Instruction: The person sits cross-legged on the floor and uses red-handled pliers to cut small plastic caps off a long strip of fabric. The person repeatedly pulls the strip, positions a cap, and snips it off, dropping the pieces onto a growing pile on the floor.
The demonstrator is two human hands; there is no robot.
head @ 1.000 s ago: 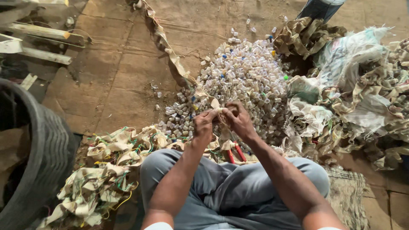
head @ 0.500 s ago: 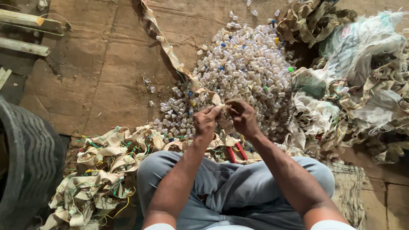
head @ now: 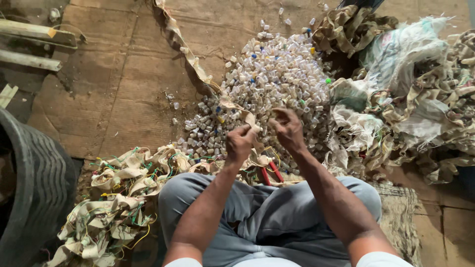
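Observation:
My left hand [head: 239, 143] pinches a long beige cloth strip [head: 194, 62] that trails away across the floor to the upper left. My right hand [head: 288, 129] hovers just right of it, fingers spread, holding nothing I can make out. Both hands are over the near edge of a big heap of small clear plastic caps [head: 269, 84], a few of them blue, yellow or green. I sit cross-legged in grey trousers [head: 269, 217]. Red-handled pliers [head: 269, 174] lie by my knees.
A pile of beige strips with coloured wires [head: 116, 198] lies at my left knee. Tangled strips and woven sacks [head: 405, 99] are heaped on the right. A black tyre-like tub [head: 37, 188] stands at the left. Wooden battens [head: 34, 44] lie at the top left on the cardboard floor [head: 123, 89].
My hands were together on the strip; now the right hand has come off it and opened to the right. The view shifted slightly.

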